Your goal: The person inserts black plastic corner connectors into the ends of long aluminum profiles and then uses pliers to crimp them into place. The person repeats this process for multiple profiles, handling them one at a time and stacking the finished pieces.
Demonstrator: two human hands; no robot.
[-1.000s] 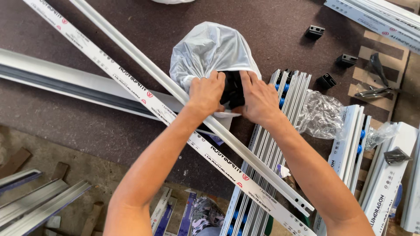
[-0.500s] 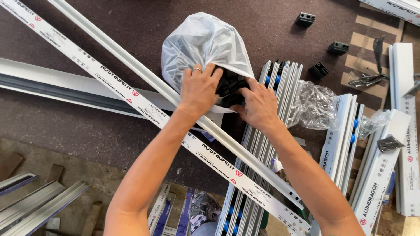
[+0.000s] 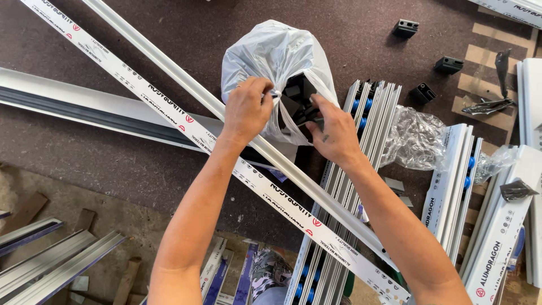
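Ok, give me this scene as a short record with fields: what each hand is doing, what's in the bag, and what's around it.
left hand: left hand pinches the bag's gathered edge
right hand: right hand reaches into the opening, fingers on the black parts
bag: white plastic bag, open on its right side
contents: black parts, angular, count unclear
under the arms: long rail lying diagonally
right of bag: rail bundle, clear wrap
loose on board: three black blocks
surface: dark board
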